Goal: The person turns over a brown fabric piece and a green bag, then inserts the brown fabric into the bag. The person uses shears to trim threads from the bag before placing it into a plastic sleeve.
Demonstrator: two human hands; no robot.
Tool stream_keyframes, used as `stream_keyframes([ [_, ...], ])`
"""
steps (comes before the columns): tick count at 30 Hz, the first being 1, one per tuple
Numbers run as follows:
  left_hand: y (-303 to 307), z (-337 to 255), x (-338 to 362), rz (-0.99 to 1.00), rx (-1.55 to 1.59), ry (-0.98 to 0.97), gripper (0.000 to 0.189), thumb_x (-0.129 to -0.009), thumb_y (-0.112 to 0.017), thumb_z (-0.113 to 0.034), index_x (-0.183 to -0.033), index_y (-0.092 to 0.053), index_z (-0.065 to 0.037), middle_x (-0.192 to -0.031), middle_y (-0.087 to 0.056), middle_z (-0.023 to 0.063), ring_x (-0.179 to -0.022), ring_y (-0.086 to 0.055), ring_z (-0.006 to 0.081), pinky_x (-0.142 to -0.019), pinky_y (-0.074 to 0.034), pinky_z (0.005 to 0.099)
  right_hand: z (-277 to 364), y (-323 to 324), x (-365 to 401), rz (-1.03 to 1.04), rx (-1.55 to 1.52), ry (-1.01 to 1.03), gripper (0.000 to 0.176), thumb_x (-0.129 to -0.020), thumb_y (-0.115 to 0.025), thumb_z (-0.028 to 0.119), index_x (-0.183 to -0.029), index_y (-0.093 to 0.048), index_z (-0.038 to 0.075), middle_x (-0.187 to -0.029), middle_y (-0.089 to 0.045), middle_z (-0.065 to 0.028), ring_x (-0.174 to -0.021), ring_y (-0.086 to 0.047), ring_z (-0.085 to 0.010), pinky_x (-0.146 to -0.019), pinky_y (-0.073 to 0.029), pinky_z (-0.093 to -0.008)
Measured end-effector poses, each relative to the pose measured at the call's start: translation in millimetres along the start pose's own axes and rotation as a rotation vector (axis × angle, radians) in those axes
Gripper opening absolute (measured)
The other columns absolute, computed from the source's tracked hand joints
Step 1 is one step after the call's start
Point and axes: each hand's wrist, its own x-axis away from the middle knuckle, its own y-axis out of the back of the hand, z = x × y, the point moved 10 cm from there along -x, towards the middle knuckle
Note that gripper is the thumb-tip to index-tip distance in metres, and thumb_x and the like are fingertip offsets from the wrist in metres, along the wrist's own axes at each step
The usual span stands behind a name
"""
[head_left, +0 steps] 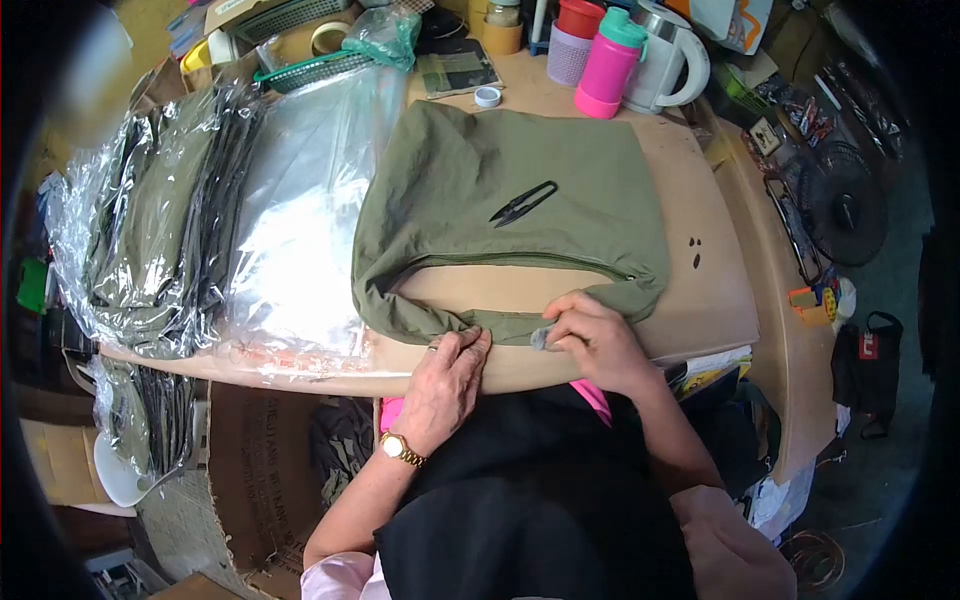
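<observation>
An olive-green zippered fabric piece [560, 150] lies spread on the work table, its zipper opened into a wide gap that shows the brown tabletop. At the near edge of that gap, my left hand [450, 375] has its fingers pressed together on the fabric strip, gripping it. My right hand [605, 345] is closed in a pinch around a small grey wad [541, 339] at the same strip, right of my left hand. Black thread snips [523, 204] rest on top of the fabric, beyond both hands.
Clear plastic bags [300, 220] lie left of the fabric, beside a stack of bagged olive pieces [165, 210]. At the back stand a pink bottle [607, 65], an electric kettle [665, 60] and a white tape roll [487, 97]. A cardboard box [245, 480] stands below the table edge.
</observation>
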Motion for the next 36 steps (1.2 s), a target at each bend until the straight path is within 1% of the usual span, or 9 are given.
stream_keyframes([
  [5,11.2,-10.3,-5.6,-0.051,0.036,-0.014,0.039,-0.079,-0.067,0.003,-0.119,-0.066,0.004,-0.111,-0.063,0.0192,-0.095,-0.063,0.0349,-0.083,-0.054,0.0398,-1.7,15.7,-17.0,-0.235,-0.042,-0.164,0.007,-0.079,-0.065,-0.006,-0.084,-0.065,-0.002,-0.088,-0.064,-0.0102,-0.077,-0.064,-0.0264,-0.07,-0.051,-0.0352],
  [7,10.9,-9.3,-5.3,-0.053,0.028,-0.003,0.038,-0.08,-0.067,0.003,-0.118,-0.066,0.003,-0.11,-0.063,0.0185,-0.094,-0.063,0.0348,-0.083,-0.054,0.0401,27.1,-14.6,-28.1,-0.12,0.131,0.122,0.007,-0.08,-0.064,-0.003,-0.085,-0.066,0.002,-0.086,-0.063,-0.0097,-0.077,-0.062,-0.0278,-0.072,-0.049,-0.0388],
  [15,9.6,-7.5,-2.1,-0.045,0.025,0.018,0.039,-0.079,-0.066,0.003,-0.118,-0.064,0.005,-0.112,-0.06,0.0181,-0.098,-0.061,0.0351,-0.085,-0.053,0.0414,19.8,-18.8,-32.9,0.16,0.647,0.117,0.005,-0.078,-0.063,0.003,-0.077,-0.066,0.007,-0.077,-0.06,-0.0072,-0.079,-0.061,-0.0257,-0.077,-0.04,-0.041],
  [19,7.3,-5.5,-0.6,-0.052,0.013,0.016,0.04,-0.079,-0.066,0.002,-0.118,-0.065,0.004,-0.11,-0.061,0.017,-0.094,-0.061,0.0344,-0.081,-0.053,0.0414,46.6,-44.1,-41.2,-0.022,0.408,0.304,0.002,-0.078,-0.065,0.005,-0.078,-0.066,0.007,-0.077,-0.059,-0.0065,-0.08,-0.062,-0.0253,-0.077,-0.039,-0.0397],
  [21,4.8,-3.6,1.7,-0.041,0.025,0.032,0.039,-0.079,-0.066,0.002,-0.118,-0.066,0.002,-0.109,-0.061,0.0158,-0.092,-0.061,0.0338,-0.079,-0.052,0.041,36.0,-54.1,-28.2,-0.054,0.353,0.235,0.004,-0.079,-0.064,0.004,-0.081,-0.066,0.006,-0.079,-0.058,-0.0063,-0.08,-0.061,-0.0261,-0.077,-0.039,-0.0391],
  [27,7.8,-9.9,-1.7,-0.028,0.026,0.081,0.035,-0.081,-0.066,0.001,-0.115,-0.07,-0.002,-0.108,-0.064,0.0148,-0.091,-0.063,0.0323,-0.078,-0.053,0.0401,23.4,-38.8,-24.5,0.165,0.415,0.143,0.009,-0.075,-0.062,0.005,-0.084,-0.063,0.007,-0.084,-0.059,-0.009,-0.083,-0.063,-0.0297,-0.077,-0.045,-0.041],
  [30,23.7,-24.6,-10.4,-0.047,-0.067,0.007,0.03,-0.08,-0.068,-0.002,-0.109,-0.071,-0.003,-0.105,-0.064,0.0129,-0.09,-0.064,0.0314,-0.074,-0.053,0.0405,-17.6,-34.7,-38.4,0.514,0.318,-0.026,0.012,-0.078,-0.065,0.005,-0.089,-0.069,0.004,-0.079,-0.069,-0.015,-0.071,-0.067,-0.0321,-0.065,-0.051,-0.0442],
  [34,12.7,-20.7,-21.0,0.225,-0.289,0.099,0.022,-0.079,-0.069,-0.005,-0.101,-0.07,-0.006,-0.099,-0.062,0.0102,-0.091,-0.063,0.0301,-0.076,-0.05,0.0406,-47.7,28.8,-131.6,0.147,-0.252,-0.298,0.005,-0.087,-0.069,0.004,-0.092,-0.07,0.002,-0.077,-0.067,-0.0011,-0.066,-0.058,-0.0056,-0.058,-0.047,-0.0267],
  [36,9.7,-23.9,-22.5,0.324,-0.279,0.137,0.02,-0.079,-0.069,-0.006,-0.099,-0.069,-0.007,-0.097,-0.06,0.01,-0.091,-0.061,0.0299,-0.077,-0.049,0.0411,-53.6,64.3,-176.8,-0.109,-0.277,-0.255,0.004,-0.088,-0.068,0.003,-0.089,-0.072,0.003,-0.075,-0.068,-0.0016,-0.064,-0.059,-0.0068,-0.06,-0.049,-0.0245],
])
